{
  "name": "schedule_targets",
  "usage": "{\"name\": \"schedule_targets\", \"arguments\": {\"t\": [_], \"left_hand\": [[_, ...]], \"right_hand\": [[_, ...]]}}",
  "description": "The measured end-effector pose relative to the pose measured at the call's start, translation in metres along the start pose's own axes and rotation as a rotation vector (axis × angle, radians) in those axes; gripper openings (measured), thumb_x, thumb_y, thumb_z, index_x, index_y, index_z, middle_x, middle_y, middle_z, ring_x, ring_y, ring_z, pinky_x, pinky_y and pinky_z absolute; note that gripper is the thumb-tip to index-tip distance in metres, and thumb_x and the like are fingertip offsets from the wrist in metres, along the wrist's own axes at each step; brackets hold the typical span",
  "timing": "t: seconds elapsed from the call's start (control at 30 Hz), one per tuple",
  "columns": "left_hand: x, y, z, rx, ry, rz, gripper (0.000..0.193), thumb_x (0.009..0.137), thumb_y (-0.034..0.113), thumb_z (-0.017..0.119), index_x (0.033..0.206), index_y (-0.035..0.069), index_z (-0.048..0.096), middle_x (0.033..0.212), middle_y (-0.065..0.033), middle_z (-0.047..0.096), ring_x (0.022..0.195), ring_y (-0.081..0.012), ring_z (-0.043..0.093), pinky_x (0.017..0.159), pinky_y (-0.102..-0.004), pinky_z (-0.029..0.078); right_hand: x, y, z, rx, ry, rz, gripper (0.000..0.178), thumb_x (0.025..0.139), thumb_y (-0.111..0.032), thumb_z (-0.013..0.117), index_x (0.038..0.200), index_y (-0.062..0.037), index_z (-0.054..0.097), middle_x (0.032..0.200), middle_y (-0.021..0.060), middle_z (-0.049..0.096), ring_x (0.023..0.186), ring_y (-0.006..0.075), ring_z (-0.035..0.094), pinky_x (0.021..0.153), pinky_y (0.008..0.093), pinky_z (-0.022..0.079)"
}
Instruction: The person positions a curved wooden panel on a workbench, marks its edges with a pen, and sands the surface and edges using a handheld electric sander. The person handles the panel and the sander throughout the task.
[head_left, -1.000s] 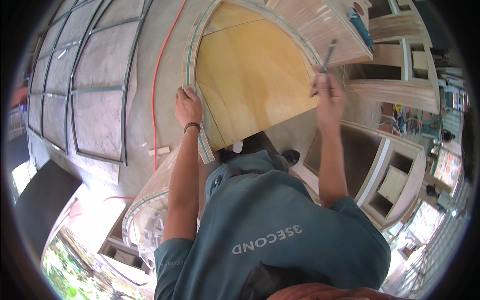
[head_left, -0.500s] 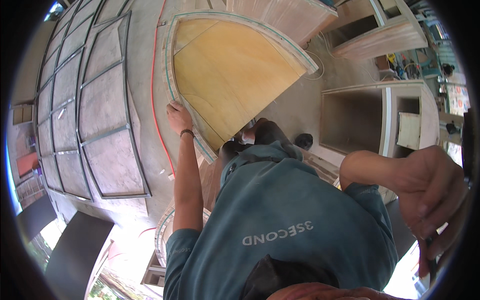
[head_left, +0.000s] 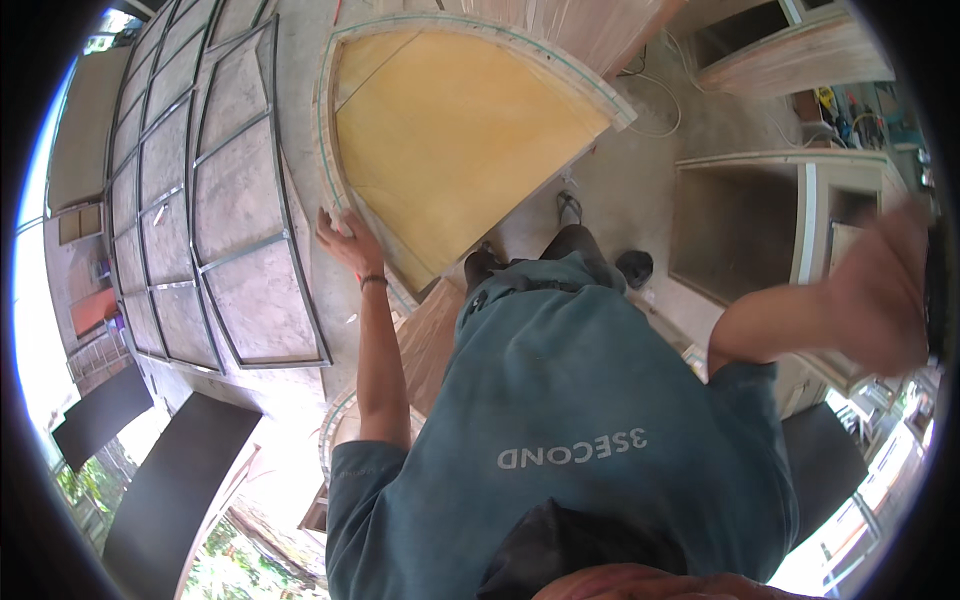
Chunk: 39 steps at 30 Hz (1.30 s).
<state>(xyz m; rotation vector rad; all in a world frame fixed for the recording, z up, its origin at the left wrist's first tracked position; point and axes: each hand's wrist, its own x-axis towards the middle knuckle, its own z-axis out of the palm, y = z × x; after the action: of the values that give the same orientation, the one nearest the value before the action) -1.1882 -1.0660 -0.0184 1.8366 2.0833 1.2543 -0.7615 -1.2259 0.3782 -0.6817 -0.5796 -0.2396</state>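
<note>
A large fan-shaped wooden piece (head_left: 480, 125) stands before me, with a yellowish board inside a pale curved rim (head_left: 322, 130) that has a green line along it. My left hand (head_left: 348, 243) is at the rim's lower left part, fingers spread and nothing gripped. Whether its fingertips touch the rim I cannot tell. Raised far out to the right, my right hand (head_left: 885, 290) is smeared by motion. Its fingers do not show plainly, nor does anything in them.
Dark metal frames (head_left: 240, 200) over a greyish sheet lie on the left. To the right are an unfinished wooden cabinet (head_left: 735, 225) and a black bundle (head_left: 634, 268) on the floor. A pale cable (head_left: 672, 125) loops beyond the fan-shaped piece. Tools (head_left: 850, 120) sit at the far right.
My left hand has let go of the rim, spreading its fingers and moving slightly down. My right hand has swung upward in the picture. The red cord beside the rim is now mostly out of sight.
</note>
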Motion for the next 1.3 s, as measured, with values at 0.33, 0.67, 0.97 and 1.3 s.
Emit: {"name": "schedule_targets", "arguments": {"t": [0.33,0.67,0.97,1.3], "left_hand": [[-0.113,0.222,-0.041,-0.679,-0.460,-0.769,0.028,0.103,0.026,0.066,0.113,0.001,0.070,0.083,-0.0012,0.065,0.072,-0.0105,0.060,0.062,-0.0250,0.046],[-0.014,0.494,-0.097,-1.487,-1.038,0.799,0.017,0.100,0.015,0.066,0.107,0.005,0.078,0.081,-0.0025,0.062,0.059,-0.0152,0.060,0.047,-0.0252,0.035],[-0.011,0.513,-0.081,-1.568,-0.992,0.547,0.014,0.098,0.010,0.069,0.104,0.001,0.077,0.083,-0.0087,0.067,0.064,-0.0199,0.064,0.053,-0.0281,0.046],[-0.016,0.503,-0.066,-1.715,-0.656,0.146,0.011,0.093,0.005,0.076,0.096,-0.006,0.077,0.081,-0.0180,0.073,0.067,-0.0271,0.072,0.060,-0.0350,0.057]], "right_hand": [[-0.088,0.194,-0.207,-0.510,-0.805,1.654,0.014,0.096,-0.019,0.073,0.102,-0.0064,0.074,0.091,-0.0004,0.071,0.083,0.0066,0.063,0.075,0.0248,0.050],[0.116,0.144,-0.049,1.148,-1.615,0.777,0.017,0.088,-0.009,0.078,0.104,-0.0094,0.081,0.083,0.0018,0.068,0.059,0.0098,0.057,0.048,0.0222,0.040],[0.144,0.160,-0.049,0.903,-1.473,0.871,0.002,0.096,-0.005,0.069,0.097,-0.0069,0.068,0.087,0.0056,0.072,0.073,0.0150,0.064,0.064,0.0227,0.052],[0.141,0.162,-0.052,0.910,-1.409,0.762,0.017,0.100,-0.025,0.067,0.088,-0.0133,0.070,0.088,0.0025,0.063,0.077,0.0165,0.060,0.064,0.0271,0.050]]}}
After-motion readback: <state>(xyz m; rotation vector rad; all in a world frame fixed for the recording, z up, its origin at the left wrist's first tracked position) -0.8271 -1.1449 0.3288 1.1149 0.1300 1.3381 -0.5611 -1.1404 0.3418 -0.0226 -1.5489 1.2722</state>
